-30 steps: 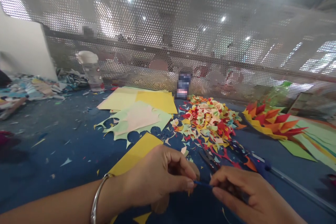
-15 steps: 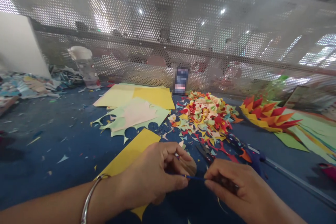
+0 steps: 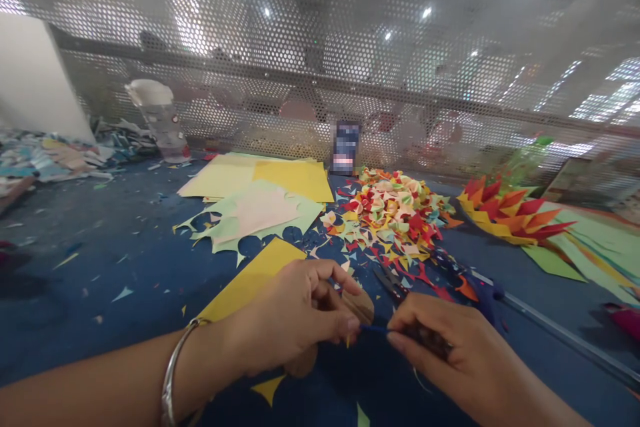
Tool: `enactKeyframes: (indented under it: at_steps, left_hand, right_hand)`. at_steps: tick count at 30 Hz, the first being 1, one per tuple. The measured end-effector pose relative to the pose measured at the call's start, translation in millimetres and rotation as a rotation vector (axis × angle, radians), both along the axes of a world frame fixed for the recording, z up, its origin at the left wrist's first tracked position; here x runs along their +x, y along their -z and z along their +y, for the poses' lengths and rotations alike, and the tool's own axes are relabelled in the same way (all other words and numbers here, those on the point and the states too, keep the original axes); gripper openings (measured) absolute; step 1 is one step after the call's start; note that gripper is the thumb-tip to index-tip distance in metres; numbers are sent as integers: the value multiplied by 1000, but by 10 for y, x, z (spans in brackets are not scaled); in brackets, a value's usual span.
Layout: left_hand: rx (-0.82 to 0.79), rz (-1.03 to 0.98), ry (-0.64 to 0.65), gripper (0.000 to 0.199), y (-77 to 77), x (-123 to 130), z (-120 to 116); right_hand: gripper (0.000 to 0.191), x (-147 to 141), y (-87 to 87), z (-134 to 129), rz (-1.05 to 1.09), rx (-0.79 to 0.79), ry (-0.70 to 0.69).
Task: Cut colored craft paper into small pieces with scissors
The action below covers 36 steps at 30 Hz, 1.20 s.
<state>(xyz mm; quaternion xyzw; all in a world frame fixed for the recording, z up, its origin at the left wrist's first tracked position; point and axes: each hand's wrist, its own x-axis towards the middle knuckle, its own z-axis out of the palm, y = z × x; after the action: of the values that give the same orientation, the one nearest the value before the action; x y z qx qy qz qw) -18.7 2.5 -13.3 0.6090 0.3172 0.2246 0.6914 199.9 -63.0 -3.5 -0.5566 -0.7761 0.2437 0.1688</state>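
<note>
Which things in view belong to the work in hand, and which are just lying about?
Apparently in use:
- blue strand, pinched between left hand and right hand

Apparently lying about:
- scrap pile
- pointed paper piece
- lidded cup
- phone

Unclear:
- dark tool beside right hand

Left fingers: the index of my left fingers has lifted away from my thumb.
Brown rounded piece: more of it now shows beyond that index.
Yellow tip: it has gone from on top of the thin blue strip to below it.
View: dipped, so the yellow scrap and pale green scrap come further into sight.
</note>
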Motion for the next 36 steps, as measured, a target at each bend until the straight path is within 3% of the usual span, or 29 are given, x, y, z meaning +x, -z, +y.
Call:
enactKeyframes:
  at_steps: [15,23,31,36]
  left_hand:
    - [-8,55,-43,35,7,-7,55]
    - [-25,31,-42,26,-36,19,37]
    - [56,-8,-71,31,-6,-19,59]
    - [56,-61,-79,47,-13,-13,45]
  right_hand:
    - [26,-2,3,-6,36,3,6]
    - [25,-19,39,-15,5,48,4]
    - [25,-12,23,-3,-22,93,14]
    - [24,1,2,12,-26,92,30]
